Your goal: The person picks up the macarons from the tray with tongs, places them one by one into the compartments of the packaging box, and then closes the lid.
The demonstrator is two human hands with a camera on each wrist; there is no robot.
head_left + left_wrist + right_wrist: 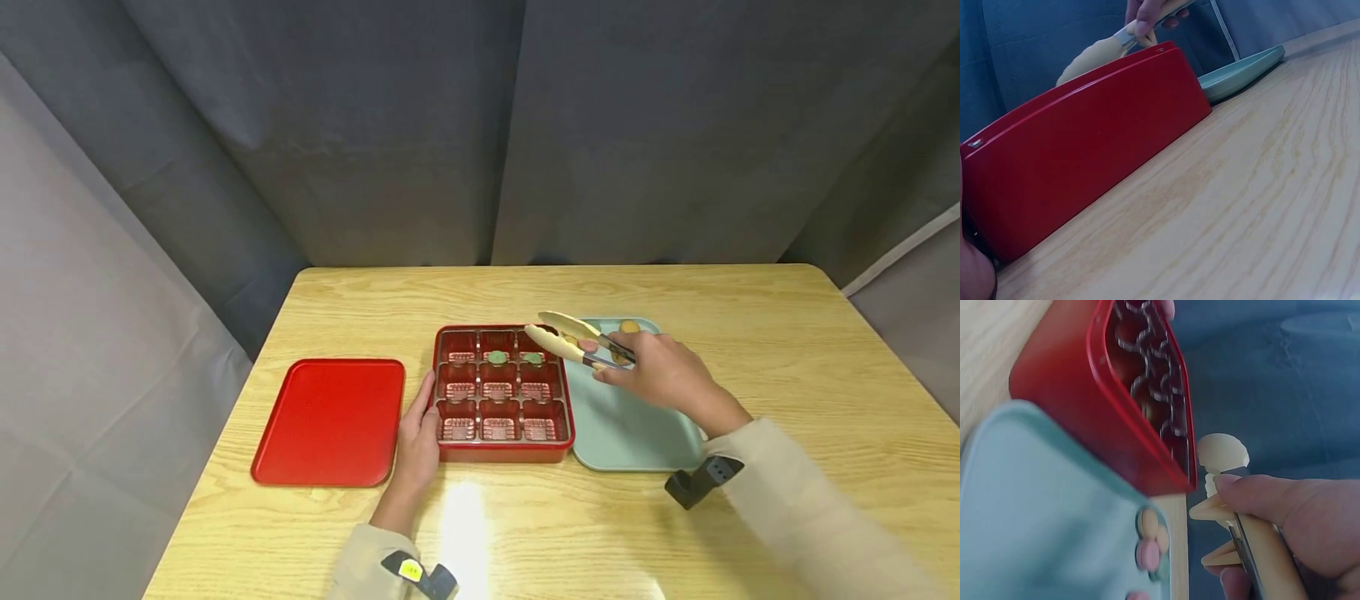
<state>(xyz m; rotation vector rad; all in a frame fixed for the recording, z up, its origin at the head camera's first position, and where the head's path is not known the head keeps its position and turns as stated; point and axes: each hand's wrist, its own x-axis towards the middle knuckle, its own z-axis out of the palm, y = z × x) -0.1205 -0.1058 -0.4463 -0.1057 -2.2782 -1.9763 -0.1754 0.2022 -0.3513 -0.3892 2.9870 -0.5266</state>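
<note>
My left hand [418, 437] rests against the left side of a red box [502, 454], fingers lying straight along its wall. Inside, a clear divided insert [498, 389] has several compartments, and two green macarons [497, 357] sit in its back row. In my right hand [663, 379] I grip a pair of tongs [573, 337] with cream scalloped tips, held over the box's back right corner. Whether anything lies between the tips cannot be told. Tan and pink macarons [1147, 554] lie on the pale green tray [633, 433] under and beside the tongs.
A flat red lid or tray [330, 425] lies left of the box. The pale green tray touches or nearly touches the box's right side. The wooden table [780, 358] ends at grey curtains [390, 150] behind and at the sides.
</note>
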